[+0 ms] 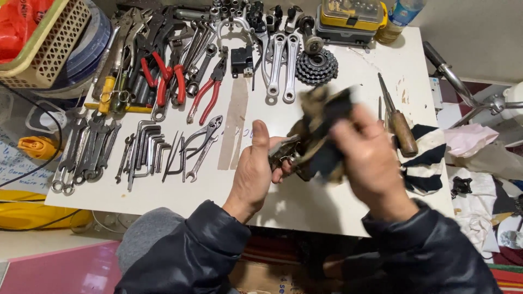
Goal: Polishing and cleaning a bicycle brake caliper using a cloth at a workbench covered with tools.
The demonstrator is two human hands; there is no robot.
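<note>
My left hand (pixel 256 169) gripping a small metal part (pixel 284 154) above the white worktop (pixel 305 201), right hand (pixel 366 158) closed on a blurred dark rag (pixel 327 128), yellow-lidded case (pixel 350 17) seemingly holding bits, woven basket (pixel 52 46) holding something red.

Tools spread over a tabletop (pixel 305 201), with two hands held above its near edge.

Wrenches (pixel 81 155) are laid at the left of the frame, hex keys (pixel 148 149) just right of them, pliers (pixel 206 92) behind these. Crank arms (pixel 283 65) and a sprocket cluster (pixel 316 67) are set at upper centre. A wooden-handled tool (pixel 400 128) lies at right, beside a cloth (pixel 427 160). A small metal part (pixel 286 155) is held between the left hand (pixel 253 174) and the right hand (pixel 370 163), under a rag (pixel 324 125).
</note>
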